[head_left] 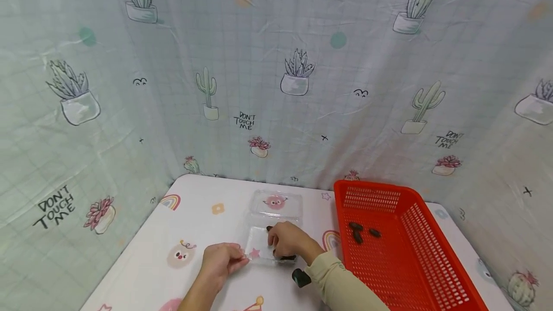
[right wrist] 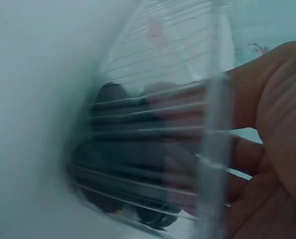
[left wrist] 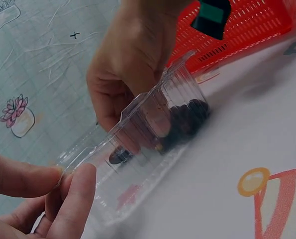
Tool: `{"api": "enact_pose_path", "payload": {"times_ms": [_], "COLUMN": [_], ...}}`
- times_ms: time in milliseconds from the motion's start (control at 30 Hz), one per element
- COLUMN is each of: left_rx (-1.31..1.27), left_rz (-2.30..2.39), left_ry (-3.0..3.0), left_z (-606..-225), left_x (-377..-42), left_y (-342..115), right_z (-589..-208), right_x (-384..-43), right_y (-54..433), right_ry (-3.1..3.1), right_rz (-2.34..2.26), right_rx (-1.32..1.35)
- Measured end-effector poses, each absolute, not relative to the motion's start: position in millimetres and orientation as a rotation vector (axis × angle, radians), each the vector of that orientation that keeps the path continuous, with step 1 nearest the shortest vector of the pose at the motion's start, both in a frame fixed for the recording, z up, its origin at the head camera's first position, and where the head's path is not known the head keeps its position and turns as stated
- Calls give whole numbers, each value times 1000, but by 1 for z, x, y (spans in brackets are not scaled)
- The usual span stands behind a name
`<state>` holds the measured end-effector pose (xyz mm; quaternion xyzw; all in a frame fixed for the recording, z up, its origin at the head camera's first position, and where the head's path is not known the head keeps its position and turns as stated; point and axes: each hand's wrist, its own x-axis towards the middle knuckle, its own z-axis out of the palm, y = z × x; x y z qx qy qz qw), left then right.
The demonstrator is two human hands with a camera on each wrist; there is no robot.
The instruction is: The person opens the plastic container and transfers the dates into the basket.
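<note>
Clear plastic box (head_left: 258, 239), one, on a white printed tabletop (head_left: 194, 220), lid (head_left: 287, 208) open behind it, dark pieces (left wrist: 187, 119) inside at right. Left hand (head_left: 220, 260) pinches the near left corner; right hand (head_left: 287, 240) reaches inside, blocking the head view of some contents, its bent fingers' grip impossible to tell. Red basket (head_left: 406, 263), right, holding similar dark pieces; cactus-print curtain (head_left: 259, 37) behind.

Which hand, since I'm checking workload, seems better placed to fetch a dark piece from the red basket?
Probably the right hand: it is nearer the red basket, while the left hand pinches the clear container.
</note>
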<state>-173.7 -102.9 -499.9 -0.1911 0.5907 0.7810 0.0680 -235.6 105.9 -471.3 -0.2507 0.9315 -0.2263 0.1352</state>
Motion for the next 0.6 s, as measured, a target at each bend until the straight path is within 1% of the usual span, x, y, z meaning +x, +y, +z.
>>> {"api": "enact_pose_path", "payload": {"times_ms": [133,300,467,600], "left_rx": [-560,-549,-549,-553], "left_rz": [2356,2359,2356,2349], "left_ry": [1779,1785,1777,1779], "left_z": [-501,-502,-505,-505], "left_x": [-173,-174,-175,-174], "left_y": [-101,-101,-103,-104], "right_z": [-478,-481,-481,-474], "right_x": [-232,-229,-230,-230], "right_y": [103,100,99,101], "right_ry": [2751,2782,2828,2847], "right_rz": [-519,-453,-504,-685], "right_rx": [-741,-745,-811,-887]}}
